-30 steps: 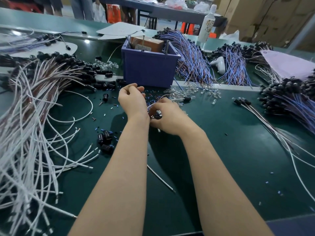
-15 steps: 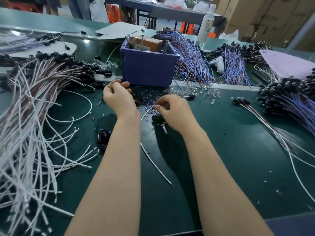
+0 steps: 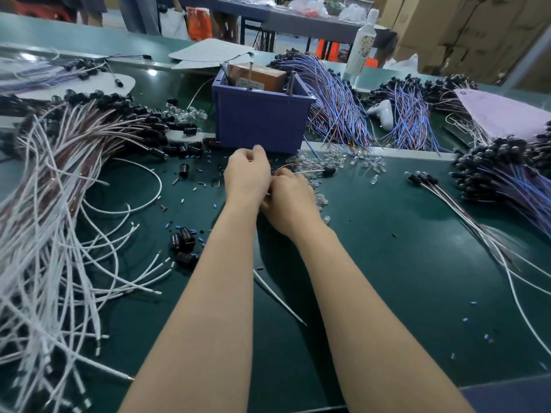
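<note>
1. Plainly, our right hand [image 3: 290,202] is closed on the wire [image 3: 301,172], fingers curled and pinching it near one end. Our left hand [image 3: 247,178] touches the right, with its back toward us and its fingers curled, and we cannot tell what, if anything, it holds.
2. We judge the wire feather-light, limp and a little springy. It arcs out of the pinch toward the right edge of the surface [image 3: 402,248] and ends in a black cap [image 3: 329,171] just beyond our right fingertips.
3. We would hold it on the insulation, close to the end being worked, since a thin lead bends or frays easily. The cap looks small and smooth, likely to slip, so it wants a firm fingertip pinch.
4. Clear bulbs [image 3: 320,160] lie scattered just beside the cap, and the blue bin [image 3: 262,123] stands just past our left hand toward the far edge.
5. Loose caps [image 3: 183,242] sit near our left forearm, and a mass of white wires [image 3: 59,263] covers the left edge.
</note>
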Motion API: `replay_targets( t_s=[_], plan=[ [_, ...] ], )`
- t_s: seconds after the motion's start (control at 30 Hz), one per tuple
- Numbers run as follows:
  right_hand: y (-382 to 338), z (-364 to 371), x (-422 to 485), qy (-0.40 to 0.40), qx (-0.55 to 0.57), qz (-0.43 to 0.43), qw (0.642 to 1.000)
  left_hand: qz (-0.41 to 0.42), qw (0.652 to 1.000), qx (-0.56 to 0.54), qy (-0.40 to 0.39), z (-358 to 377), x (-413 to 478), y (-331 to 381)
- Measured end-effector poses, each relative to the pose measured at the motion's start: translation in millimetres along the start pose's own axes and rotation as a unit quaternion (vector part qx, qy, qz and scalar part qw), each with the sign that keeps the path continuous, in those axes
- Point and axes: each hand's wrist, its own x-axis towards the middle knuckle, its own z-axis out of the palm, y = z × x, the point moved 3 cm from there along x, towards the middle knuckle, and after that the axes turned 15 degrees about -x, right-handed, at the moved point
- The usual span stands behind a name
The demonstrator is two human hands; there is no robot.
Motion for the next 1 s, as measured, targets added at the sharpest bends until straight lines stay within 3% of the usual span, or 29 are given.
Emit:
replay_targets(
  t_s=[0.2, 0.43, 0.57, 0.7, 0.77, 0.87, 0.93, 1.0],
  plan=[
    [0, -2, 2, 0.005, -0.011, 0.006, 1.0, 0.03, 0.999, 0.01, 0.015, -2, -5, 6],
    [9, 3, 6, -0.001, -0.016, -0.007, 1.0, 0.012, 0.988, -0.151, 0.036, -9, -6, 10],
    [33, -12, 4, 0.063, 0.112, 0.037, 0.991, 0.046, 0.965, -0.238, 0.101, -23, -2, 19],
    [57, -31, -3, 0.202, 0.275, 0.146, 0.929, 0.028, 0.943, -0.288, 0.163, -32, 1, 19],
    [62, -34, -5, 0.254, 0.303, 0.18, 0.901, -0.042, 0.935, -0.329, 0.123, -27, -1, 15],
    [65, -34, -4, 0.27, 0.342, 0.202, 0.877, -0.17, 0.893, -0.413, -0.051, -12, -11, 14],
    [66, -32, -2, 0.259, 0.343, 0.203, 0.88, -0.216, 0.835, -0.472, -0.182, 0, -22, 20],
    [63, -27, 0, 0.224, 0.327, 0.187, 0.899, -0.204, 0.815, -0.472, -0.268, 10, -30, 24]
  ],
)
